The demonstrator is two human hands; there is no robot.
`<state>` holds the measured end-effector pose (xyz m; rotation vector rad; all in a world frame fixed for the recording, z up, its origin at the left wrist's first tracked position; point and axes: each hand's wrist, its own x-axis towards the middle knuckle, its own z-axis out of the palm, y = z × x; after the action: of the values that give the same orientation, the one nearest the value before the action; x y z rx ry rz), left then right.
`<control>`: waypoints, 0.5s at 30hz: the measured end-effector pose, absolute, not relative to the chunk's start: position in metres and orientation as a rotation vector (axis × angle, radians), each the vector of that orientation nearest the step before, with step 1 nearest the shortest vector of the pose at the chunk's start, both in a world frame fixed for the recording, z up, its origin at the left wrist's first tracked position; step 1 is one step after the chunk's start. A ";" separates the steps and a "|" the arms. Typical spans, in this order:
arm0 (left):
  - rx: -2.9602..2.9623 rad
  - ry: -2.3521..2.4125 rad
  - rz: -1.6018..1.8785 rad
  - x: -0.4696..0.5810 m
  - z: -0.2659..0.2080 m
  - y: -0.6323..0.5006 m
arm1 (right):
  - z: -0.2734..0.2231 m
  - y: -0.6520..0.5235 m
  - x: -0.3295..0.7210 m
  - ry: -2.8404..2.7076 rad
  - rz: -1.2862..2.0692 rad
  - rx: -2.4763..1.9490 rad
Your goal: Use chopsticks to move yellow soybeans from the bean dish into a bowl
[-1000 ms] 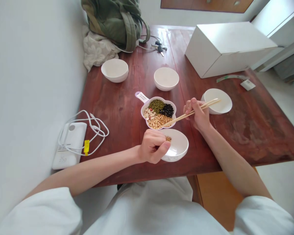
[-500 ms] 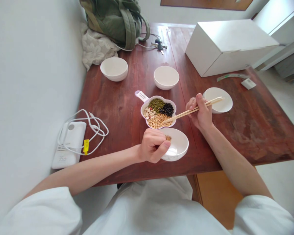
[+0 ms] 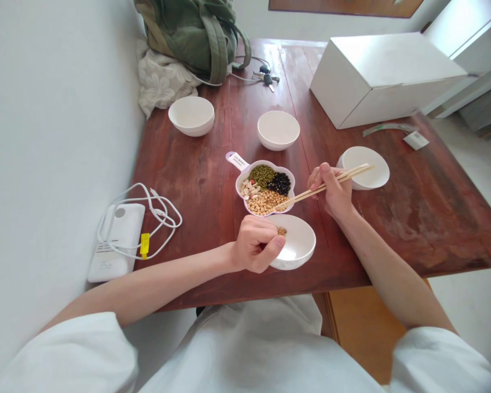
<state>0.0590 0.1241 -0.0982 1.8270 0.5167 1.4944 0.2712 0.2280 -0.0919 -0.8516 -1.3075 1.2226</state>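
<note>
My right hand [image 3: 332, 188] is closed round a pair of wooden chopsticks [image 3: 352, 172]. Their tips reach into the soybeans [image 3: 264, 202] in a scalloped white dish with a lilac rim and handle [image 3: 238, 161]. Green mung beans [image 3: 262, 176], black beans [image 3: 280, 184] and pale peanut pieces [image 3: 250, 189] share that dish. Just in front of it stands a white bowl [image 3: 300, 245] with a few soybeans [image 3: 282, 231] inside. At its left side my left hand [image 3: 257, 244] is closed on the rim, its fingertips hidden.
Other white bowls stand behind: far left [image 3: 191, 115], middle [image 3: 279, 130] and right [image 3: 372, 168]. A white power bank [image 3: 120, 237] with a coiled cable lies left. Keys [image 3: 267, 77], a green bag [image 3: 188, 38] and a white box [image 3: 384, 79] sit at the back of the table.
My right hand has shifted slightly left, and the chopstick tips have moved a little within the soybeans. My left hand stays at the near bowl.
</note>
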 end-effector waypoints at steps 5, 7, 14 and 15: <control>1.823 0.523 1.489 0.059 -0.099 0.124 | -0.087 0.232 0.271 -1.207 1.270 -0.774; 1.819 0.509 1.496 0.059 -0.099 0.124 | -0.086 0.234 0.272 -1.174 1.276 -0.767; 1.802 0.486 1.513 0.060 -0.099 0.124 | -0.089 0.234 0.273 -1.161 1.292 -0.783; 1.797 0.482 1.517 0.060 -0.099 0.124 | -0.089 0.234 0.272 -1.159 1.291 -0.783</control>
<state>0.0597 0.1244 -0.0992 1.7972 0.4820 1.5169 0.2725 0.2337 -0.0886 -0.7830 -1.1588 1.2911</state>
